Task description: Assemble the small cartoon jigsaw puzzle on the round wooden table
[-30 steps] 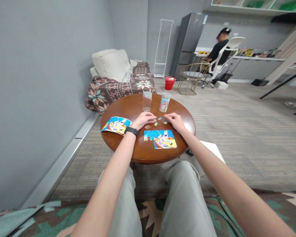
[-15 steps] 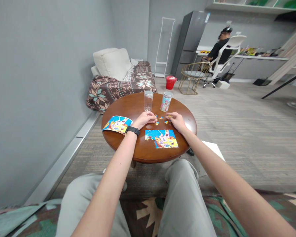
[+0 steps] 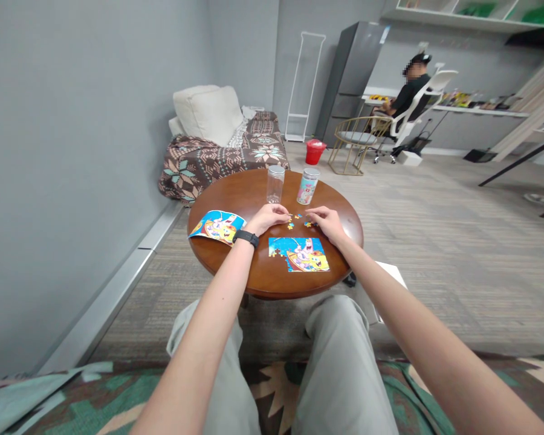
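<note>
Fun one to watch: the left hand (image 3: 266,220) and right hand (image 3: 328,223) rest a little apart on a round wooden counter (image 3: 254,193), both palm down, with the fingers loosely curled forward and not pressed together. Their fingertips (image 3: 286,214) sit right by a small scatter of loose jigsaw pieces (image 3: 298,219) in the gap between the hands. Can't tell whether either hand is actually pinching a piece, since it's too small to make out from up here.

The jigsaw puzzle (image 3: 299,255) lies just in front of both hands, on the person's side. It's a bright cartoon boat scene, mostly joined up, with a notch open along its left edge. Out past the left hand lies a printed picture sheet (image 3: 217,227), curling slightly and showing what looks like the same cartoon. Ahead of the hands stand a clear jar (image 3: 275,184) and a printed can (image 3: 308,186).

Tip-wise, pieces this tiny look easiest to handle with just the fingertips, one at a time, checking colours against the sheet and keeping the wrists off the joined section so it doesn't slide. Well off beyond all this, a person (image 3: 412,78) sits in a white office chair (image 3: 428,90).
</note>
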Available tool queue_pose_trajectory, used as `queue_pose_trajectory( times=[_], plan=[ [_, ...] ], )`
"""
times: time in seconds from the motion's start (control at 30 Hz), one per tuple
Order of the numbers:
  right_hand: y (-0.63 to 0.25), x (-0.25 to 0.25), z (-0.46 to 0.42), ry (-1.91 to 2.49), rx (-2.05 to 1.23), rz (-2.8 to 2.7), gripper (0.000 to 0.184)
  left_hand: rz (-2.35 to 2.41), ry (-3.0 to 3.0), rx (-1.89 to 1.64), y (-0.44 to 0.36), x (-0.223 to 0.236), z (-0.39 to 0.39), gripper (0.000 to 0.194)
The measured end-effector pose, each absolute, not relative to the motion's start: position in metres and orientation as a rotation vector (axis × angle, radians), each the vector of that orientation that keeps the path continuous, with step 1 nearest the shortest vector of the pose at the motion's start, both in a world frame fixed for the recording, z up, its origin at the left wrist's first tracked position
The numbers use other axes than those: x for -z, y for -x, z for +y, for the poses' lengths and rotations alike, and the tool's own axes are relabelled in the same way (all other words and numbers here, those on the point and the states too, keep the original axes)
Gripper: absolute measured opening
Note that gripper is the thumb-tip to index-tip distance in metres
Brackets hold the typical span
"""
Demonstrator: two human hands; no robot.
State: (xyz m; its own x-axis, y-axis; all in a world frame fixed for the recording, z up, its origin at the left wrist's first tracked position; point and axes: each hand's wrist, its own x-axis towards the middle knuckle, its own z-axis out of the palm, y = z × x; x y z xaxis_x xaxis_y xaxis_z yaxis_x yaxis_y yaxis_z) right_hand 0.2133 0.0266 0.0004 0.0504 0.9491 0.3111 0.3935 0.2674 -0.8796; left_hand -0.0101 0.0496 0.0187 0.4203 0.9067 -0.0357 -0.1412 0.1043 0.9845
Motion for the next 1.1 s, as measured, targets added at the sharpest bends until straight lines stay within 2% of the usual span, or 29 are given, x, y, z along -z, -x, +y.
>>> queue_pose_trajectory(
  times=[0.27,0.37,0.7,1.1],
  plan=[
    [-0.211,0.0045,0.0302,1.309,-0.781,-1.419,0.022,0.837,-1.143,-0.926,0.0082,-0.0205,0.0484,0.02],
    [-0.2114,0.0055,0.0304,1.274,-0.789,-1.42,0.024,0.836,-1.181,-0.922,0.0089,-0.0178,0.0495,0.024],
    [-0.2091,0.001,0.0275,1.32,-0.763,-1.391,0.018,0.819,-1.15,-0.899,0.0083,-0.0168,0.0521,0.024],
    [-0.2125,0.0056,0.0318,1.24,-0.775,-1.43,0.026,0.82,-1.127,-0.898,0.0078,-0.0185,0.0508,0.03]
  ],
)
